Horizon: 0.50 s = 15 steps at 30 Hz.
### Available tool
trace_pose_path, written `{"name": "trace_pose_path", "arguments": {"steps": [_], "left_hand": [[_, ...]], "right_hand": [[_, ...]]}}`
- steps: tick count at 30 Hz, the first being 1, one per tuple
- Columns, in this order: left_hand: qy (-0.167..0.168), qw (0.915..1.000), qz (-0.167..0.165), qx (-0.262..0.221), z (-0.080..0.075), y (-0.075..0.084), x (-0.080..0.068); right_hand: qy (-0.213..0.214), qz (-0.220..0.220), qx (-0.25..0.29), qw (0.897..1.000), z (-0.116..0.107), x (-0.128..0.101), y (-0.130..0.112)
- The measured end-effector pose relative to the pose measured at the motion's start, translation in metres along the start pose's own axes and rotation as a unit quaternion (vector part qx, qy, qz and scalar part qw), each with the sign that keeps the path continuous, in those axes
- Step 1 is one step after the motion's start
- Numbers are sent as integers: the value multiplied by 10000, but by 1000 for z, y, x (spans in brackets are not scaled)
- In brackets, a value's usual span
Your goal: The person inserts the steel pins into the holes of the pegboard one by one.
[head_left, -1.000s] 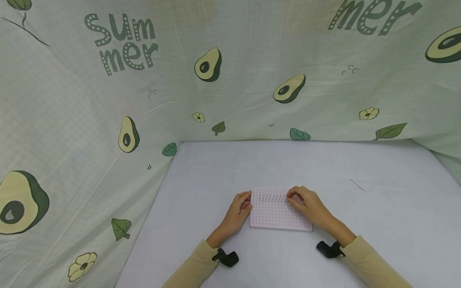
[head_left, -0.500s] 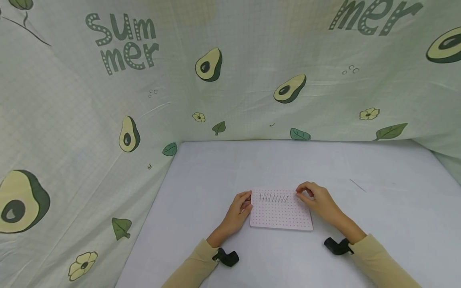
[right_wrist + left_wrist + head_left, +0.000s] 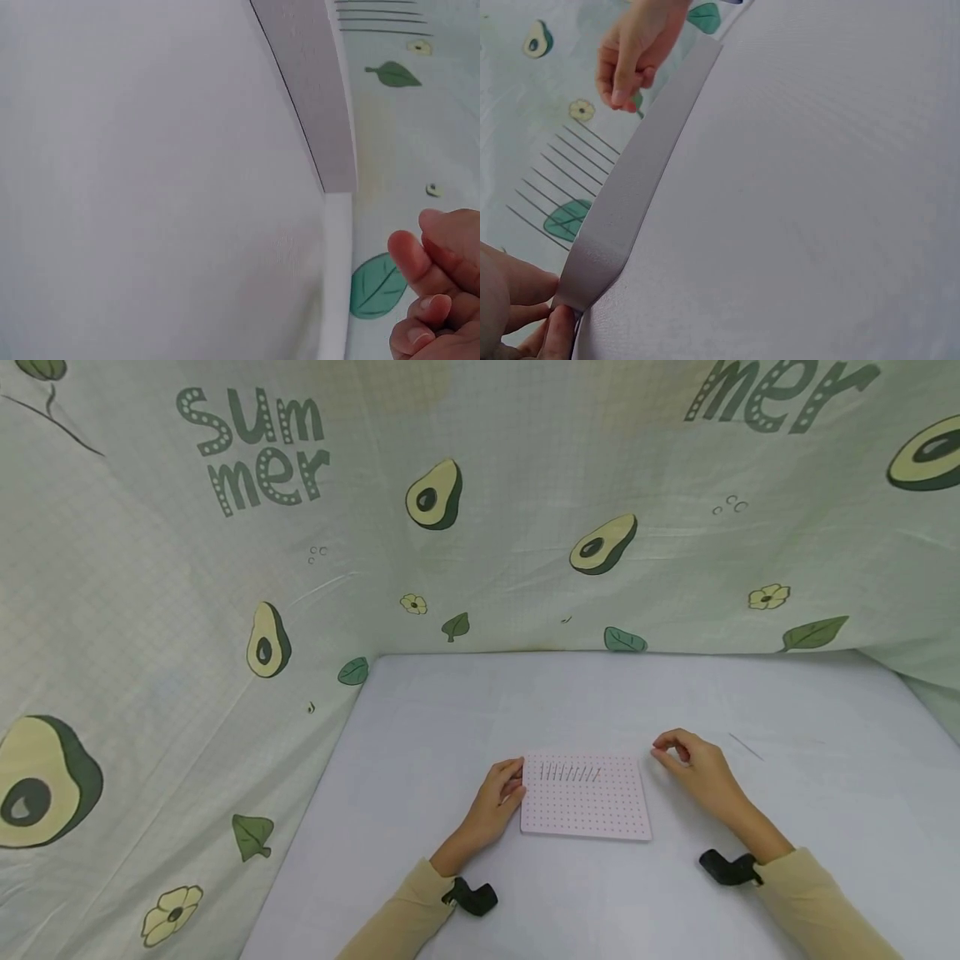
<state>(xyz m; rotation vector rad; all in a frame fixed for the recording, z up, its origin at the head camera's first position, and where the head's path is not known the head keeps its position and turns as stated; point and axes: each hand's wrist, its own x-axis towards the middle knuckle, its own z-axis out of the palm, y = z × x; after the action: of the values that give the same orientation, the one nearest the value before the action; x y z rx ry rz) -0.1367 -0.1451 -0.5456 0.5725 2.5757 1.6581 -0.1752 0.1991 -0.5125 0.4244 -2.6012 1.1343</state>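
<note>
**Pegboard steadied while another pin was reached for**

On the white bench (image 3: 465,710) a pink pegboard (image 3: 585,802) was laid flat, with a row of thin pins (image 3: 568,772) stood along its far edge. The step in hand was judged to be the fetching of a further pin. The board's left edge was gripped by the left hand (image 3: 497,797). The right hand (image 3: 693,768) was held just beside the board's right edge, apart from it, fingers curled with thumb to fingertip; whether anything was pinched could not be told. A lone pin (image 3: 746,747) was seen lying near that hand, and a fine pinch was judged to be called for next.

Pink pegboard (image 3: 585,797) flat, pins (image 3: 570,772) upright
</note>
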Motion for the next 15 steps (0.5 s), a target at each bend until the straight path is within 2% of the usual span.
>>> {"name": "trace_pose_path", "arguments": {"steps": [4, 15], "left_hand": [[16, 9999, -1, -135, 0, 0, 0], [-107, 9999, -72, 33, -1, -1, 0]], "right_hand": [[176, 137, -95, 9997, -9, -1, 9], [633, 498, -415, 9959, -36, 1, 28]]}}
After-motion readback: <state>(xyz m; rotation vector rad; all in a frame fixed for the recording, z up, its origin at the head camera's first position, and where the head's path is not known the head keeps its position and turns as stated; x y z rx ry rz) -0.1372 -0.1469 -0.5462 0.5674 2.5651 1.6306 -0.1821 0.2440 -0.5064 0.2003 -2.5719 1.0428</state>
